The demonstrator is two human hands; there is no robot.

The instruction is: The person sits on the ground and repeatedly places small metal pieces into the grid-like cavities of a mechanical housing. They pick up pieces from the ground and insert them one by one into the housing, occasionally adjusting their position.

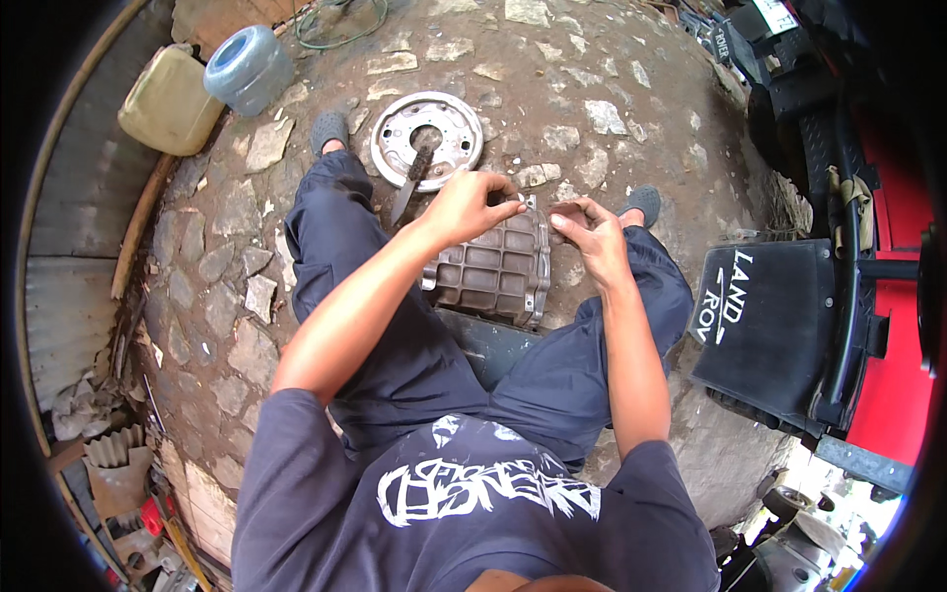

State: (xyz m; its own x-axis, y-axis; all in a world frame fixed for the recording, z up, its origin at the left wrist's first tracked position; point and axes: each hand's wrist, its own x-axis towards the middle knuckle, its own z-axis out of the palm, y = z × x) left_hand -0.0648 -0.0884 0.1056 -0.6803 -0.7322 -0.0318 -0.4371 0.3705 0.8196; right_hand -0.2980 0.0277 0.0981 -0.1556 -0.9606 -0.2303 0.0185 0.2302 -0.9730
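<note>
A ribbed metal casing [490, 264], like a gearbox housing, stands on the ground between my legs. My left hand [472, 209] is over its far edge, fingers curled and thumb stretched toward the right. Just right of the casing's flanged edge is my right hand [595, 235], its thumb and fingers drawn together in a pinch. The two hands face each other, a small gap apart. Whatever their fingertips hold, if anything, is too small to make out. Beyond my left wrist lies a round silver metal plate [386, 148] with a dark, flat-ended tool [418, 170] across it.
Stones set in dirt make up the ground. A yellowish jerrycan [170, 104] and a clear bluish plastic container [249, 71] stand at the far left, by a corrugated metal wall [69, 326]. On the right is a red vehicle [893, 370] with a black mudflap [779, 340].
</note>
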